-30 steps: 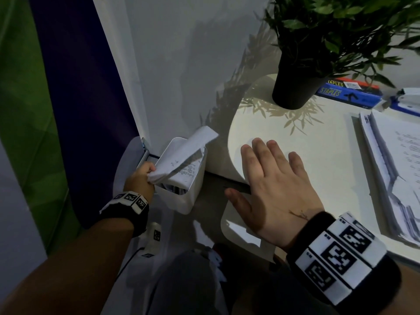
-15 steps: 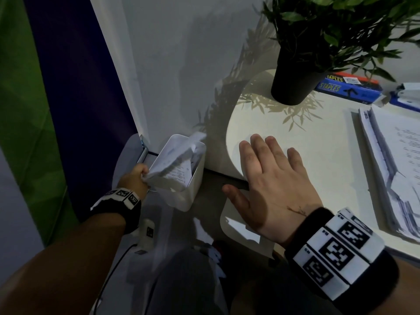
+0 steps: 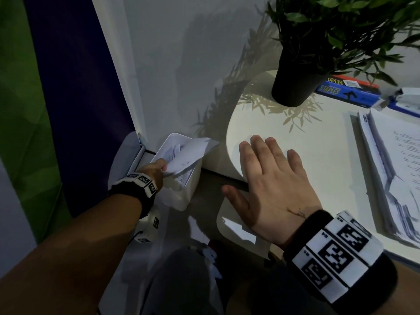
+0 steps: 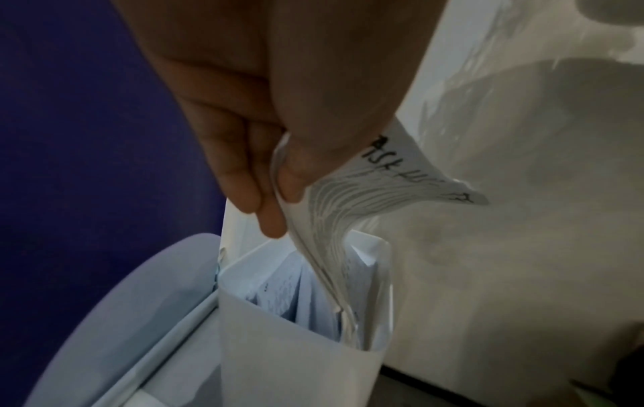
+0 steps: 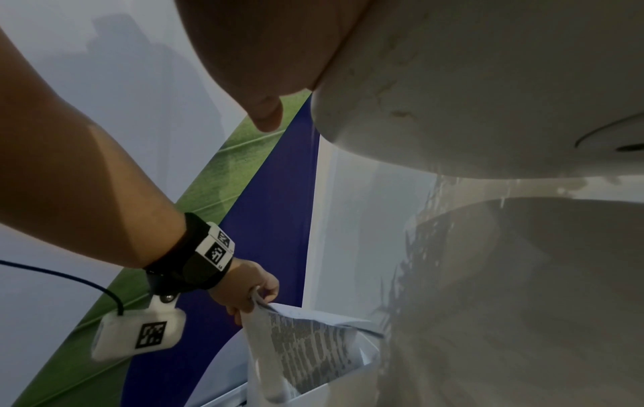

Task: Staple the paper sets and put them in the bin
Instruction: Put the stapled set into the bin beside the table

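A small white bin (image 3: 181, 196) (image 4: 299, 366) stands on the floor beside the table, with several papers in it. My left hand (image 3: 156, 169) (image 4: 278, 176) (image 5: 251, 286) pinches one end of a bent, printed paper set (image 3: 186, 155) (image 4: 334, 234) (image 5: 306, 347) whose lower part is down inside the bin. My right hand (image 3: 270, 176) lies flat, fingers straight, on the white table (image 3: 318, 144) near its left edge and holds nothing. A thick stack of paper sets (image 3: 391, 169) lies at the table's right.
A black pot with a green plant (image 3: 295, 83) stands at the back of the table. Behind it lie a blue staples box (image 3: 343, 89) and a white and blue stapler (image 3: 406, 98). A white wall panel (image 3: 170, 64) rises just behind the bin.
My left hand has pushed the paper set lower into the bin, and the sheets have bent and crumpled. The right hand has stayed flat on the table.
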